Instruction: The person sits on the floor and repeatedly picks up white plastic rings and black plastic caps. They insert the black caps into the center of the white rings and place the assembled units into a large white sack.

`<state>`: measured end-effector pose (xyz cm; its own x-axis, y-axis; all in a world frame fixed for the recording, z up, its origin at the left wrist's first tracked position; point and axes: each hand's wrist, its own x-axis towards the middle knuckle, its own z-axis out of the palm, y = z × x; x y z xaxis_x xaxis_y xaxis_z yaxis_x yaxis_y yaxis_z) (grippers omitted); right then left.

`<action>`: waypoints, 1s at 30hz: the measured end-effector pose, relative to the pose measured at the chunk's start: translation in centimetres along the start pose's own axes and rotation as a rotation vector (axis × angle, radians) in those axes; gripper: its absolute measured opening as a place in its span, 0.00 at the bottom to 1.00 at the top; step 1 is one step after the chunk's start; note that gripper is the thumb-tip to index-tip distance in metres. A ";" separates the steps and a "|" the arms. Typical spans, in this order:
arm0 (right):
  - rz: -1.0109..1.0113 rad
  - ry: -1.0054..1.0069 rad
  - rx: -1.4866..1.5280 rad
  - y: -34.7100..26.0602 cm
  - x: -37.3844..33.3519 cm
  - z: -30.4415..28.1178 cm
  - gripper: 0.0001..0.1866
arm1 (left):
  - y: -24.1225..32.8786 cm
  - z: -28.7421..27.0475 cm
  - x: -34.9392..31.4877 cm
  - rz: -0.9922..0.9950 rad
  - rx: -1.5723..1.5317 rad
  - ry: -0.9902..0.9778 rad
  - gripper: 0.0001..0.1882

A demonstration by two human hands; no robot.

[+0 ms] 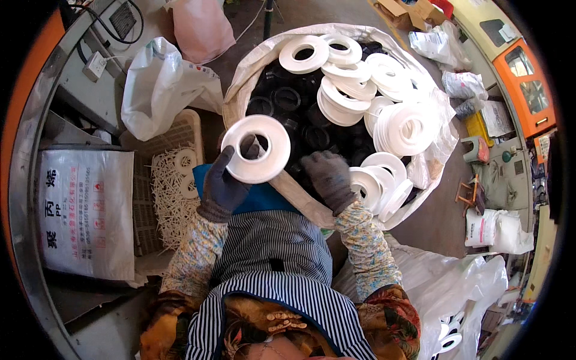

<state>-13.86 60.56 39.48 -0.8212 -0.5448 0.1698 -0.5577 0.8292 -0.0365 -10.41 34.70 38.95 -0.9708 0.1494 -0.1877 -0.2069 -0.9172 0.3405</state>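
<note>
My left hand [223, 187], in a dark glove, grips a white flanged plastic ring [277, 149] by its edge, with a fingertip showing through the centre hole. The ring is held up at the near left rim of a large white woven sack [240, 78]. Over the sack, my gloved right hand [329, 174] is closed with its fingers curled down among black plastic rings [315, 137]; whatever it grips is hidden. Just right of that hand lean several white rings [384, 174]. More white rings [345, 99] lie in overlapping stacks on the black ones.
At left stands a plastic crate [195, 129] of thin white scraps [171, 198], beside a printed white bag [90, 210]. A clear plastic bag [432, 282] with white rings lies at lower right. Farther right are a small wooden stool [472, 195] and white sacks [498, 231].
</note>
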 end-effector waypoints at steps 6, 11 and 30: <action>0.185 0.226 0.166 0.0 -0.5 -4.7 0.12 | -0.9 0.2 -2.5 0.047 0.116 0.053 0.25; 0.068 -0.197 0.092 -1.4 -1.4 -2.0 0.31 | -2.5 -2.4 -2.7 0.362 0.774 0.002 0.24; -0.054 0.160 0.452 -7.8 -2.2 -9.7 0.43 | -2.5 5.3 -7.3 -0.116 0.411 -0.018 0.32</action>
<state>-6.56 56.53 48.91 -0.7807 -0.5298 0.3315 -0.6246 0.6437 -0.4421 -3.45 37.89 44.29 -0.9394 0.2524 -0.2318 -0.3426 -0.6711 0.6575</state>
